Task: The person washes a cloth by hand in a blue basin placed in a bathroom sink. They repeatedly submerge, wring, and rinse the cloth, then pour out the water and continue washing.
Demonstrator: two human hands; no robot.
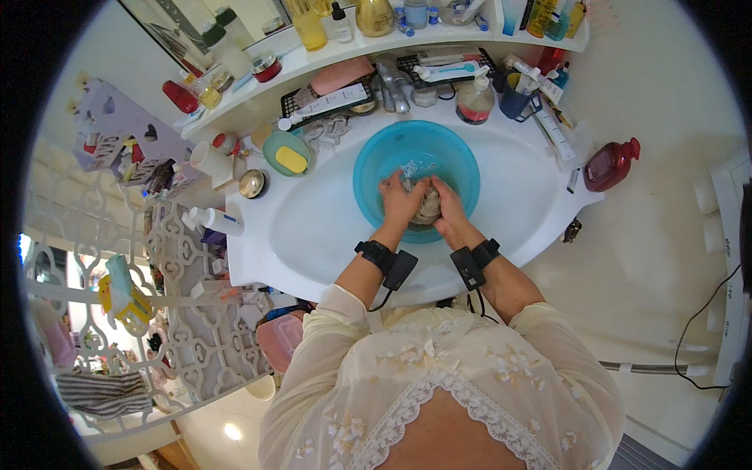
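A blue plastic basin (376, 140) stands in the white washbasin (317, 235), with some water and a few suds in it. Inside, both hands grip a wet, greyish-beige cloth (429, 208) that is bunched up. My left hand (401, 197) holds it from the left, fingers bent over its upper part. On the right side my right hand (447, 205) presses against the same bundle. The cloth's lower part lies low in the basin, partly hidden by the hands. Each wrist wears a black strap with a small black box and a cable.
Left of the basin, a yellow soap bar (291, 159) lies in a green dish (273, 144). Behind stand the metal faucet (395, 88), a clear pump bottle (476, 100) and a dark blue cup (517, 97). A red pump bottle (608, 166) is at the right corner. Bottles line the shelf (352, 47).
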